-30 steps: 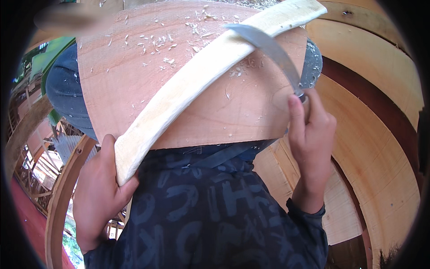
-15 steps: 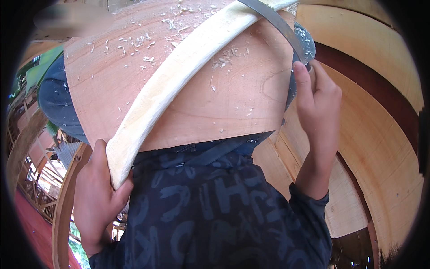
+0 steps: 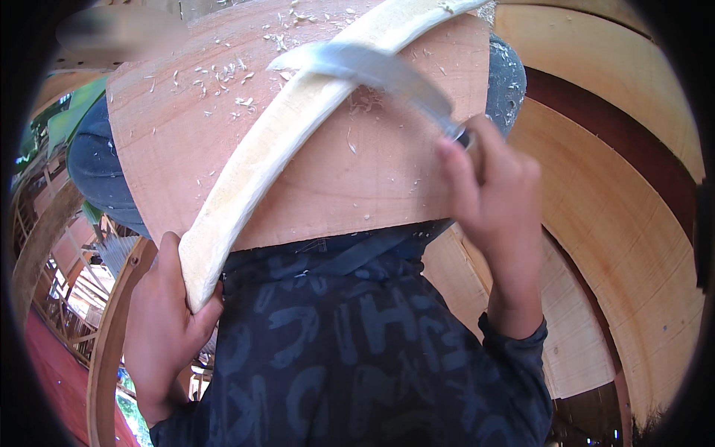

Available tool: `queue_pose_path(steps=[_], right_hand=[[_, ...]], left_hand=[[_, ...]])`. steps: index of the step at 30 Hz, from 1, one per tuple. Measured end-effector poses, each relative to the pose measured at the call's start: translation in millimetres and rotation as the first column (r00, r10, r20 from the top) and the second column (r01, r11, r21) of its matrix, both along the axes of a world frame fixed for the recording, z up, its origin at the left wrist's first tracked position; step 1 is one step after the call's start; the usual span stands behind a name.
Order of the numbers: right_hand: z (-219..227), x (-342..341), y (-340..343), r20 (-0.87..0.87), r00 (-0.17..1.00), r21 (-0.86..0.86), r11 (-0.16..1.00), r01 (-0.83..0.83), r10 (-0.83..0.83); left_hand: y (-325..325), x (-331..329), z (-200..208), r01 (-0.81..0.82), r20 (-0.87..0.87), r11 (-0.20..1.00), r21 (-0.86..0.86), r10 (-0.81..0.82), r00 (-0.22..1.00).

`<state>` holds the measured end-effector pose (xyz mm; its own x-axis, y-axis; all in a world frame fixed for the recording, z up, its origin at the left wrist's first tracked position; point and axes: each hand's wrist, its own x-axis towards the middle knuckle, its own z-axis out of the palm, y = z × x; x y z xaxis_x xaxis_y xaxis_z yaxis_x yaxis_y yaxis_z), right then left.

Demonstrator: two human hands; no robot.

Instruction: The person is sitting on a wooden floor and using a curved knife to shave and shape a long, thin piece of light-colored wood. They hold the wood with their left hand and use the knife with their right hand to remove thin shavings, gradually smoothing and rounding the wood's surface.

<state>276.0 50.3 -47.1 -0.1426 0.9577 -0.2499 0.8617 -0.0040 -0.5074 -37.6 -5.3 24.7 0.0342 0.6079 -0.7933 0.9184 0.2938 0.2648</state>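
Note:
A long, curved, pale piece of wood (image 3: 261, 160) lies slanting across a flat wooden board (image 3: 372, 179) on my lap. My left hand (image 3: 167, 313) is closed around its near end, with the thumb along one side. My right hand (image 3: 491, 194) grips the handle of a curved knife (image 3: 395, 78). The blade lies across the upper half of the pale piece, and its tip is smeared by motion. A pale curl, perhaps a shaving, shows beside the tip on the left. Most of the knife's handle is hidden in my fingers.
Small wood shavings (image 3: 223, 74) are scattered over the board, mostly at its far left. Large curved wooden panels (image 3: 618, 246) stand at my right. A narrow wooden bar (image 3: 108, 335) rises by my left arm. Green leaves (image 3: 74, 112) show beyond my left knee.
My right hand has moved left and slightly nearer, drawing the knife down along the pale wood from its far end toward the middle. My left hand has stayed in place.

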Motion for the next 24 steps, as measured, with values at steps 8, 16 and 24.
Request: queue_pose_path(steps=[8,16,24], right_hand=[[5,-11,-15,0.057,0.998,0.023,1.0,-0.007,0.005],[7,19,15,0.16,0.964,-0.027,0.976,0.218,-0.211],[-8,16,13,0.006,0.971,-0.022,0.971,0.238,-0.238]], left_hand=[[-3,0,-3,0.011,0.01,1.0,-0.01,-0.01,1.0],[2,4,-3,0.016,-0.003,1.0,-0.006,-0.016,1.0],[-1,3,1,0.022,-0.029,1.0,0.012,-0.021,0.999]])
